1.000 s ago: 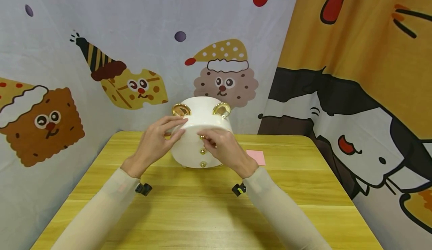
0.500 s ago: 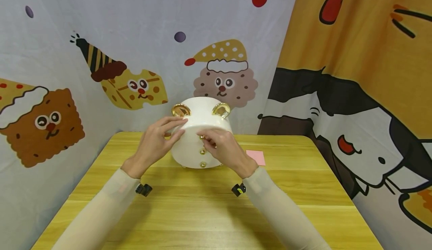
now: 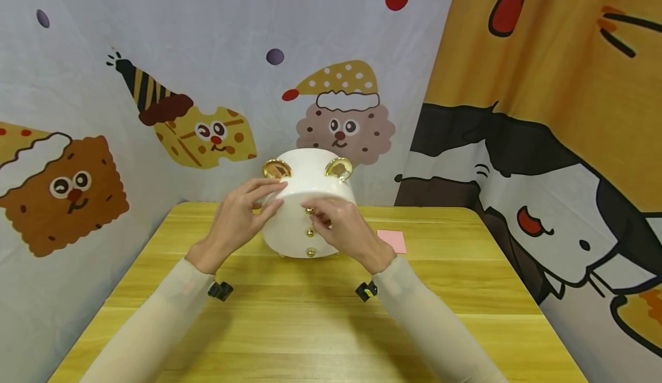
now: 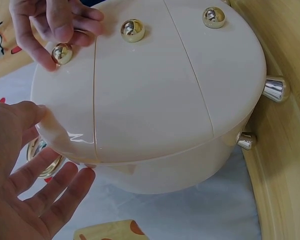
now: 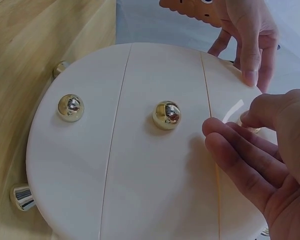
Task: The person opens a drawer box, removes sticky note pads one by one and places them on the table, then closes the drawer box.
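A white rounded box [image 3: 287, 233] with three drawer fronts, one above another, stands on the table. Each front bears a round gold knob; the middle knob [image 5: 166, 115] and bottom knob [image 3: 311, 252] are uncovered. My right hand [image 3: 343, 228] pinches the top knob [image 4: 62, 53] between thumb and forefinger, its other fingers loosely bent. At the box's upper left edge rests my left hand [image 3: 235, 210], thumb on the front and straight, spread fingers along the side. Thin seams separate the drawer fronts. Two gold ear-shaped rings, the left ear [image 3: 277, 168] and right ear [image 3: 339, 168], top the box.
Small gold feet, one foot [image 4: 276, 89] showing plainly, lift the box off the wooden table [image 3: 310, 325]. A pink paper square [image 3: 392, 241] lies to its right. Behind hangs a white cartoon-printed cloth [image 3: 217, 38], with an orange curtain [image 3: 476, 72] on the right.
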Motion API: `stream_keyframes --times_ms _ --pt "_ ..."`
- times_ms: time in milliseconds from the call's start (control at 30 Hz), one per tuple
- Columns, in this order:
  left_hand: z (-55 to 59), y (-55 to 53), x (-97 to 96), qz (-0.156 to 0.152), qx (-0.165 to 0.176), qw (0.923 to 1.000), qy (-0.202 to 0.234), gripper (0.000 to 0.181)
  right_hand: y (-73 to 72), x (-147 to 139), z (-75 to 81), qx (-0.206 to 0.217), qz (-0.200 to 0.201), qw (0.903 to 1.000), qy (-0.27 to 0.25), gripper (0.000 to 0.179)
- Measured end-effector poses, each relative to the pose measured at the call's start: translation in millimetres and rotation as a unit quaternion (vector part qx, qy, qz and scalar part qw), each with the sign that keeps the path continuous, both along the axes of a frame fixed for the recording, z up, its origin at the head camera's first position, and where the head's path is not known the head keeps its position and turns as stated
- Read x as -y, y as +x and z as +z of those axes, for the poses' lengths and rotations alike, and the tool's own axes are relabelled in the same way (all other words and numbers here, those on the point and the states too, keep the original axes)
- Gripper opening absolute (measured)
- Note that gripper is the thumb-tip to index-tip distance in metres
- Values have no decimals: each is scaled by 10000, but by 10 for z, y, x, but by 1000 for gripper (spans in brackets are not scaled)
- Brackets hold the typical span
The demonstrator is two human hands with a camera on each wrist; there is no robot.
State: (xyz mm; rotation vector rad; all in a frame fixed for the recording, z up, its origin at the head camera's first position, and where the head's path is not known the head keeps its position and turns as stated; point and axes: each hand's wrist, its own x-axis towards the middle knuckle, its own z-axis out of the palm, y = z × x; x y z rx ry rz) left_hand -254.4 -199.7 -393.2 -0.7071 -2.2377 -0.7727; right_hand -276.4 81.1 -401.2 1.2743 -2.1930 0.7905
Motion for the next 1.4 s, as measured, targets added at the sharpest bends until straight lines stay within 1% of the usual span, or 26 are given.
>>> stream_keyframes --times_ms 367,567,733,833,967,1167,1400 --pt "-16 -9 -8 71 14 9999 -75 40 -15 -22 -30 26 217 9998 -30 32" --pt "-8 0 -11 85 -54 9999 -125 42 -4 -31 -38 -31 348 9994 -58 33" --pt "-6 5 -16 97 -39 9998 -141 43 1 -31 -59 -34 494 9988 -36 34" --pt "-3 7 -18 90 -22 9999 -130 42 -6 -32 -78 -123 552 9984 20 33" --pt "2 14 -23 76 -23 9999 -135 42 -3 -39 -92 -152 560 9982 139 30" --pt "-2 17 -25 93 -35 9998 -159 42 9 -57 -110 91 558 9981 247 29" --pt "0 20 -23 111 -13 9998 -181 42 25 -71 -134 159 447 9979 439 25"
